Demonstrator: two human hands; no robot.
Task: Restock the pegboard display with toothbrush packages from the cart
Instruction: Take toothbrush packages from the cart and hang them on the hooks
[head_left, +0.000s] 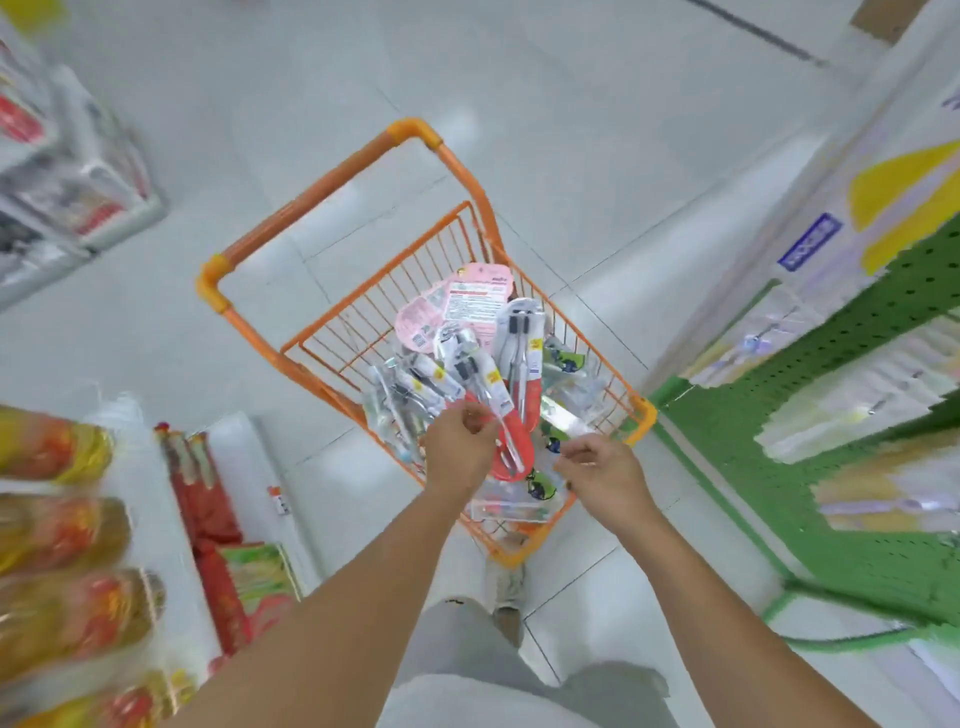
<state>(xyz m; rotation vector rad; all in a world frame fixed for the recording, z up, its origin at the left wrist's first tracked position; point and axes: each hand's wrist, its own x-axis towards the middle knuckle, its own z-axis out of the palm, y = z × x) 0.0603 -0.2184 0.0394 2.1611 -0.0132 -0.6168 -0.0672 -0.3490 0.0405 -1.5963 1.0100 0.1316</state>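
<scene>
We look down into the orange cart (332, 332), piled with toothbrush packs (467, 374). Our left hand (460, 449) hangs over the pile, fingers curled at the top edge of a red pack (519, 426); whether they pinch it we cannot tell. Our right hand (602, 470) hovers just beside, loosely curled, holding nothing we can see. The green pegboard (810, 530) stands to the right, blurred, with packs hanging on it.

Yellow oil bottles (57, 525) and red packets (208, 499) line the left shelf above pale floor tiles (311, 104)
</scene>
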